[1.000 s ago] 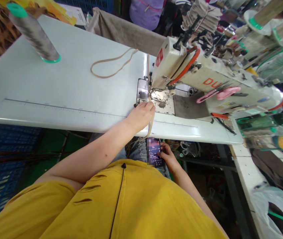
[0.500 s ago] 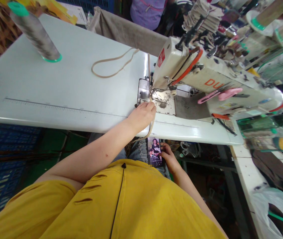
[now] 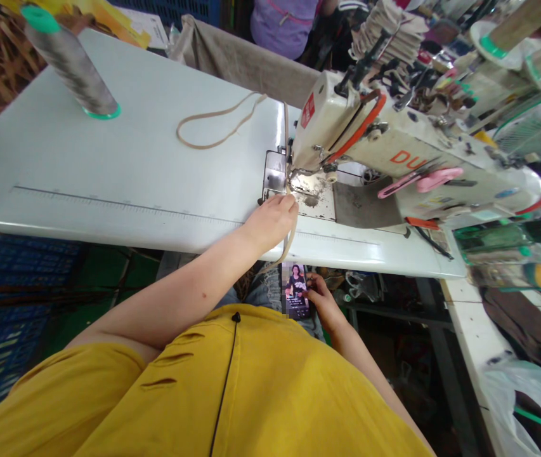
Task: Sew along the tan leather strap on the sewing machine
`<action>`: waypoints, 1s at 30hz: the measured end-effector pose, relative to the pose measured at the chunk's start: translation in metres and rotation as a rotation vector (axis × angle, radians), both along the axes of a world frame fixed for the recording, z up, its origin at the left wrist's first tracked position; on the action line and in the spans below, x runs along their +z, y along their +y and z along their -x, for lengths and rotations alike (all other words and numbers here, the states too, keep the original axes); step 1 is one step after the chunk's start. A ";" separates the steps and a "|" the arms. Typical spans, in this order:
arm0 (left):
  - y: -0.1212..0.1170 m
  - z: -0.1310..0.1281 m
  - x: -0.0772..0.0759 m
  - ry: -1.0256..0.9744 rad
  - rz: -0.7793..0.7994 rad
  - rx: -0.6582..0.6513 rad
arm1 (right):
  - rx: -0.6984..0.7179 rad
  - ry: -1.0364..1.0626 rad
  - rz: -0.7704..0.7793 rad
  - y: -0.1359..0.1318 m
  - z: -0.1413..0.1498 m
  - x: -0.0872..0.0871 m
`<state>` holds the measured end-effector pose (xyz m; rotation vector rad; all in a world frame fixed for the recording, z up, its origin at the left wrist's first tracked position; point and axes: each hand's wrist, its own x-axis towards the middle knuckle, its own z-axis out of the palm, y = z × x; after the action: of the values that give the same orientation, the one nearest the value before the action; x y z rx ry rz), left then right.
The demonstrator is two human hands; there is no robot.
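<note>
My left hand (image 3: 274, 219) rests at the front of the sewing machine's (image 3: 384, 149) needle area, its fingers closed on a narrow tan strap (image 3: 290, 240). The strap runs under the presser foot and trails over the table's front edge; behind the needle it continues to the back, and a loop of tan strap (image 3: 203, 147) lies on the table to the left. Down at my lap, below the table edge, my right hand (image 3: 323, 299) is wrapped round a smartphone (image 3: 295, 292) with a lit screen. The thumb lies on the screen's side.
A cone of grey thread (image 3: 77, 73) stands at the table's back left. A ruler scale (image 3: 127, 204) is printed along the white tabletop (image 3: 108, 158). Pink thread snips (image 3: 420, 182) lie against the machine. Blue crates (image 3: 8, 304) are at lower left; a person in purple (image 3: 282, 28) is beyond.
Both hands keep their places and holds. The picture on the phone screen differs slightly, and the view has shifted a little.
</note>
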<state>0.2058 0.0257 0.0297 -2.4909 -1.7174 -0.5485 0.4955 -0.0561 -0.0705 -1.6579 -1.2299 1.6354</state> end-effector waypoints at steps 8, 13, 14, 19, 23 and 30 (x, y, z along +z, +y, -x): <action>0.000 0.000 0.001 0.000 0.002 0.008 | 0.006 -0.001 -0.005 0.000 -0.005 -0.008; -0.001 0.001 0.001 -0.006 0.010 -0.002 | -0.004 -0.017 0.004 0.003 -0.006 -0.014; -0.001 0.001 0.001 -0.007 0.012 -0.002 | -0.005 -0.021 0.006 0.003 -0.007 -0.015; -0.001 0.000 0.003 0.002 0.008 0.002 | -0.011 -0.021 0.006 0.004 -0.009 -0.019; -0.001 0.001 0.004 0.014 0.007 0.000 | -0.015 -0.024 0.007 0.003 -0.009 -0.022; -0.002 0.001 0.004 0.008 0.003 -0.001 | -0.034 -0.035 -0.010 0.003 -0.007 -0.021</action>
<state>0.2046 0.0240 0.0336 -2.4928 -1.7158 -0.5356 0.5027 -0.0528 -0.0914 -1.6991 -1.2177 1.5840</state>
